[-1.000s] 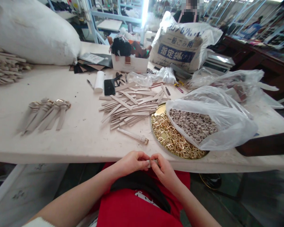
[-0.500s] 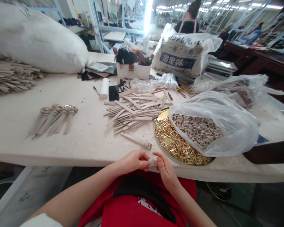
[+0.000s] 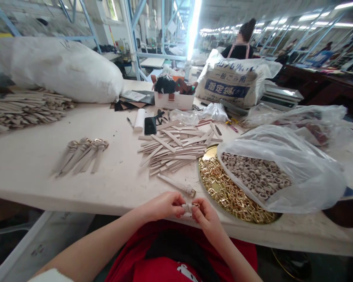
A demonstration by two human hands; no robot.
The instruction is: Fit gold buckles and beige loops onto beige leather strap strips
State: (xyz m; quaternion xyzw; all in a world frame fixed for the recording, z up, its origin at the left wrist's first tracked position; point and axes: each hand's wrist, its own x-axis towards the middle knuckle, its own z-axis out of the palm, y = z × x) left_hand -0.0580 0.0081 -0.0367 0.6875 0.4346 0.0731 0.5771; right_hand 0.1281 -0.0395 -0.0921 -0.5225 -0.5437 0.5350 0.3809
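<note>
At the table's front edge, my left hand [image 3: 172,205] and my right hand [image 3: 204,213] pinch a pale leather strap [image 3: 187,207] between them. A bit of gold metal, seemingly a buckle, shows at my right fingertips. Just beyond lies another strap [image 3: 176,185] with a buckle at its right end. To the right, many gold buckles [image 3: 220,186] fill a round golden tray [image 3: 209,151]. A plastic bag [image 3: 312,176] of small beige strap loops [image 3: 255,174] rests partly over that tray. Loose flat strips [image 3: 173,150] are heaped ahead of my hands.
Several buckled straps [image 3: 84,154] lie together at left, with a large strip pile [image 3: 26,107] behind them. A stuffed white sack [image 3: 64,70], a white box [image 3: 174,100] and a printed bag [image 3: 226,82] line the back. Someone [image 3: 241,45] is beyond the table.
The view has tilted up and swung left, so the table's things sit lower and further right. My hands stay together on the strap, and gold metal now shows at my right fingers.
</note>
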